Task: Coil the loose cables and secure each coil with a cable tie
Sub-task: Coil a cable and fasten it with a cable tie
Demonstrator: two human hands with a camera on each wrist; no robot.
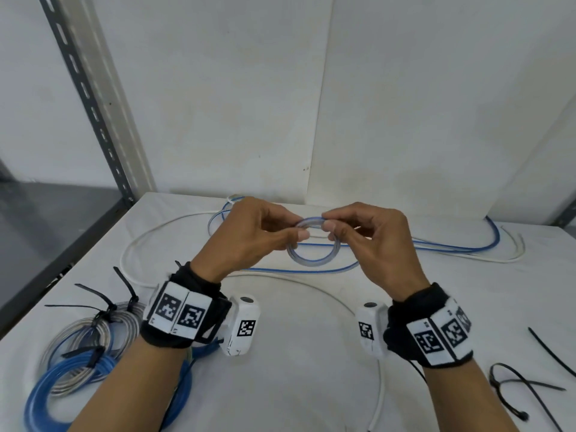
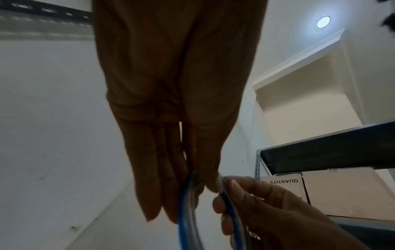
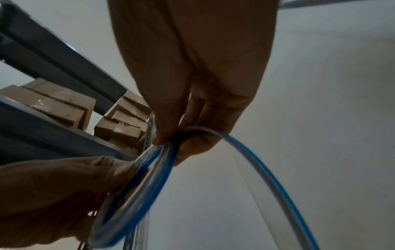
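Above the white table both hands hold up a small coil of clear cable with a blue stripe. My left hand pinches the coil's left side between thumb and fingers. At the coil's top my right hand pinches it with thumb and forefinger. In the right wrist view the coil shows several turns, and one strand runs off to the lower right. The left wrist view shows the coil edge-on between the two hands. The rest of this cable trails loose across the table to the right.
A loose white cable loops over the table. Finished coils, grey and blue, lie at the front left with black ties on them. Spare black cable ties lie front right. A grey slotted post stands at the left.
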